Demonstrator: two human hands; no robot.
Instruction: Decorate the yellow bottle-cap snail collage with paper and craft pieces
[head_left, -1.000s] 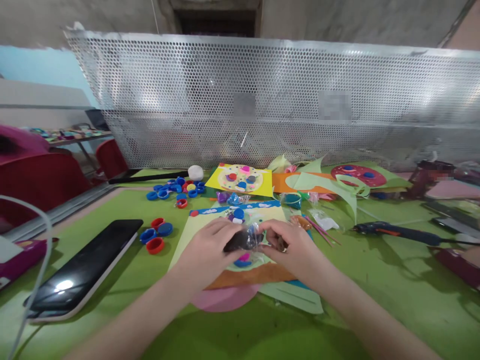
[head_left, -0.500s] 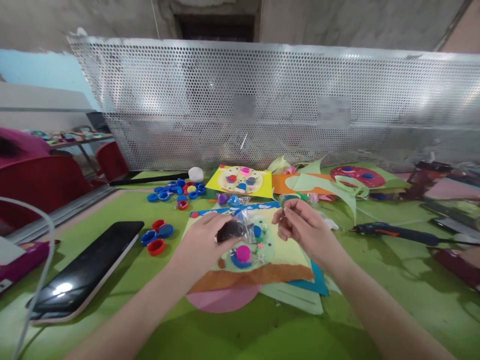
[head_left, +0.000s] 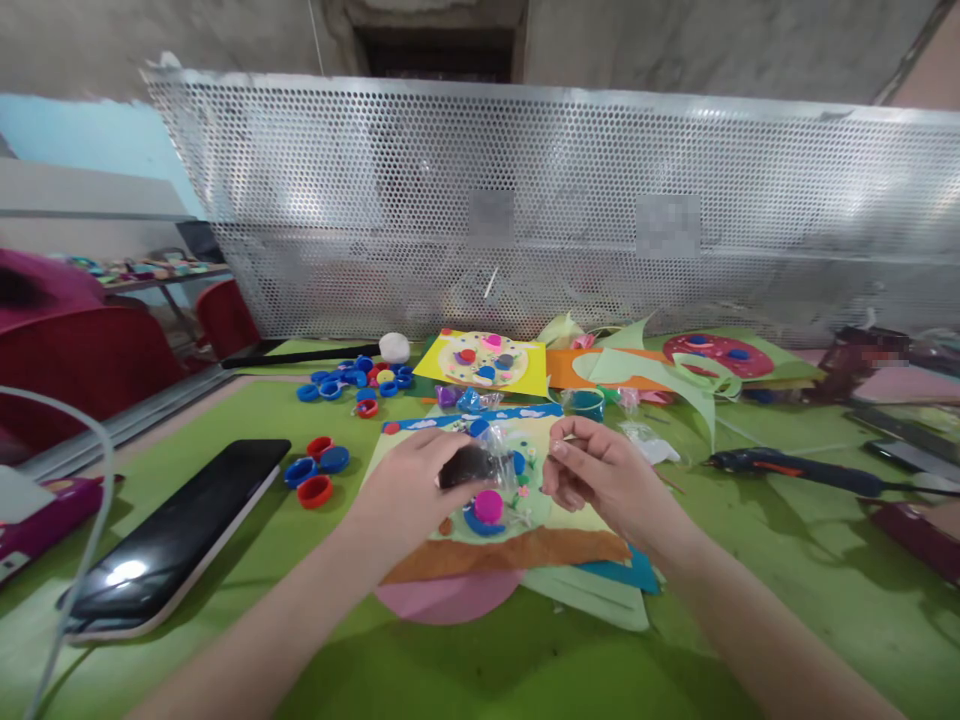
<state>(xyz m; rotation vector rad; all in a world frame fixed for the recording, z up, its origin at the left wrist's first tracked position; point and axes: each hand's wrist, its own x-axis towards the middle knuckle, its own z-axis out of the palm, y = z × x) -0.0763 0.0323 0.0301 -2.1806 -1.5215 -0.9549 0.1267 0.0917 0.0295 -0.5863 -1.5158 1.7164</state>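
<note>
My left hand (head_left: 412, 490) is closed around a small clear plastic bag (head_left: 499, 455) with something black (head_left: 465, 465) in it. Opposite it, my right hand (head_left: 596, 475) pinches thumb and fingers together just right of the bag; whatever they hold is too small to make out. Both hands are above a craft picture (head_left: 577, 515) with a brown strip along its lower part. On the picture sit a bright pink disc (head_left: 489, 506), a blue curved piece (head_left: 480, 525) and small flowers (head_left: 523, 490). Part of it is hidden by my hands.
A phone (head_left: 180, 540) and bottle caps (head_left: 315, 490) lie left, with more caps (head_left: 352, 377) behind. A yellow craft picture (head_left: 532, 378) and paper scraps (head_left: 637, 368) lie at the back, before a perforated metal panel (head_left: 570, 150). A glue gun (head_left: 795, 470) lies right.
My right hand has moved slightly left and down, closer to the bag, uncovering a round teal container behind it. My left hand still holds the bag in nearly the same place.
</note>
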